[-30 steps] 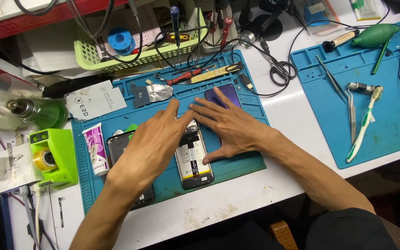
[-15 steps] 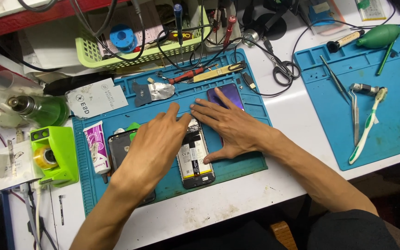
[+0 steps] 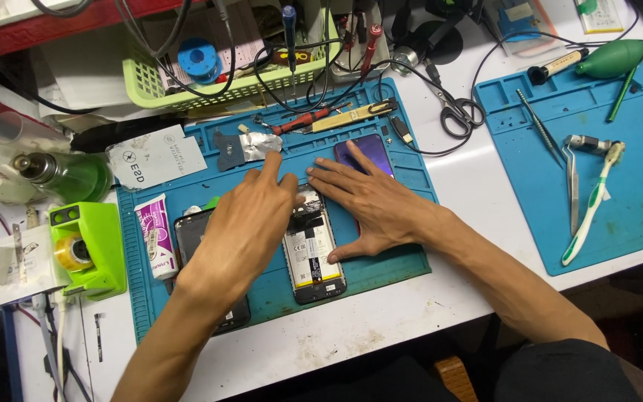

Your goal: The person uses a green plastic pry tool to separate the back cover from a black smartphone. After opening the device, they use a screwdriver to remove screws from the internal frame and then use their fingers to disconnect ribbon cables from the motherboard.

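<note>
A matt blue rubbery mat [image 3: 381, 272] is seen under both hands. Between the left hand [image 3: 243, 223] and the right hand [image 3: 370, 205] an opened phone [image 3: 312, 257] is found, its battery label glossy, its frame dark plastic. Beyond the right hand's fingertips a glossy purple panel [image 3: 370, 151] is noted. A creased foil piece [image 3: 260, 145] lies beyond the left hand. Left of the left hand, a glossy plastic tube [image 3: 152, 234] and a glossy green plastic tape dispenser [image 3: 91, 246] are recorded. The white bench top [image 3: 366, 327] nearer the body appears smooth and scuffed.

blue mat [image 3: 381, 272] — green basket [image 3: 187, 82] — purple phone [image 3: 366, 152]
</note>
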